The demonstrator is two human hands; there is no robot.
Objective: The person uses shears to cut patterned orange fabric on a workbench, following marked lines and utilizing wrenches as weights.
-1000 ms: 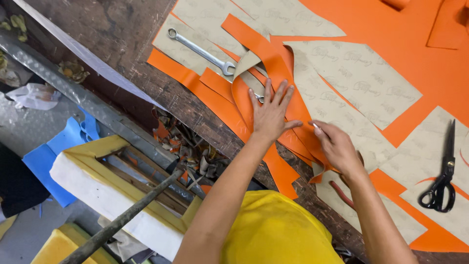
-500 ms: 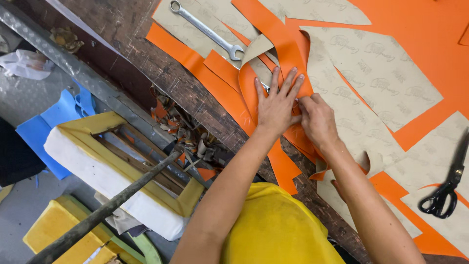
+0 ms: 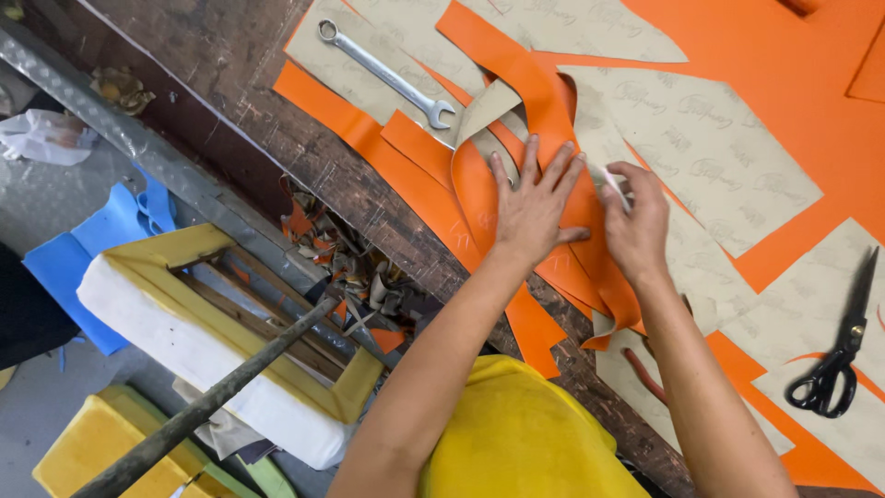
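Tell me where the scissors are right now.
In the head view, the black scissors lie shut at the far right edge of the table, on a beige sheet, well to the right of the right hand and apart from it.

Light was bright and even, falling from above; the orange sheets (image 3: pixel 765 55) glowed strongly saturated, without harsh glare. Soft, short shadows lay under the left hand (image 3: pixel 533 205) and beside the black scissors (image 3: pixel 837 350). The wrench (image 3: pixel 387 74) carried a mild sheen. Focus was sharp around the left hand, while the dark metal rod (image 3: pixel 203 406) near the lower edge looked slightly soft. Straight lines bent a little towards the corners.
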